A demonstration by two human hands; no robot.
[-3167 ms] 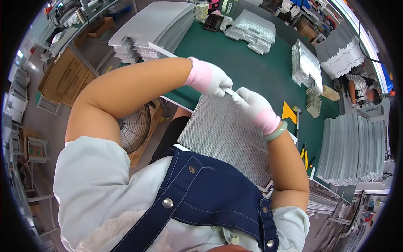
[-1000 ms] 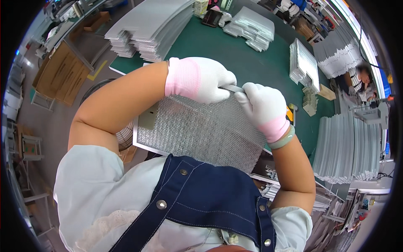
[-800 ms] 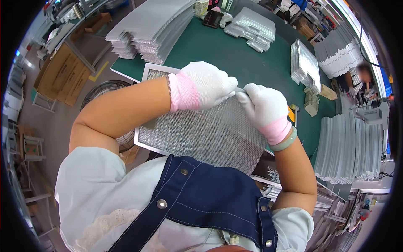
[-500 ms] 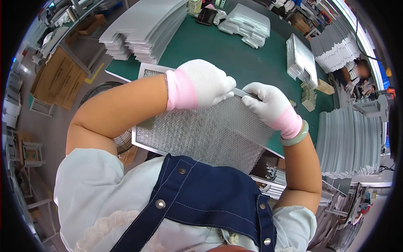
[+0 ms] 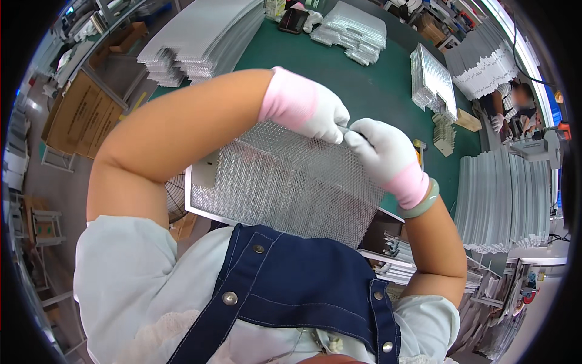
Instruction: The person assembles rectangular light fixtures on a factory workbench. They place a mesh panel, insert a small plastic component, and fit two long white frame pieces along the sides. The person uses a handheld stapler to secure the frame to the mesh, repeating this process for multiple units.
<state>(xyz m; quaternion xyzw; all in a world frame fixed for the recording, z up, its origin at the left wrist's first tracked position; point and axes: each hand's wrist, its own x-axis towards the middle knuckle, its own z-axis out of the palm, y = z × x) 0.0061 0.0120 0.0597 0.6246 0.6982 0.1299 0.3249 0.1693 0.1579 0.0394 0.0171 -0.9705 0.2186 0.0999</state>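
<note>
A silver mesh filter panel [image 5: 279, 188] lies in front of me, its near side against my apron. A pale frame strip [image 5: 188, 193] runs along its left and near left edges. At the far edge, my left hand [image 5: 315, 112], in a white glove with a pink cuff, pinches a thin metal frame strip [image 5: 344, 129]. Almost touching it, my gloved right hand [image 5: 383, 150] is closed on the same strip with thumb and fingers. Only a short bit of strip shows between the hands. My left forearm hides the panel's far left corner. A grey plate [image 5: 207, 170] shows at the panel's left side.
On the green table [image 5: 276, 57] stand stacked mesh sheets [image 5: 206, 30], more mesh pieces [image 5: 354, 27] and a stack [image 5: 433, 79] to the right. Upright frame strips [image 5: 500, 200] fill the right side. A fan [image 5: 176, 197] is at left. A co-worker [image 5: 515, 106] sits far right.
My left hand has slid right along the far edge, up against my right hand. My left forearm has swung farther across the panel. The right hand has shifted slightly left.
</note>
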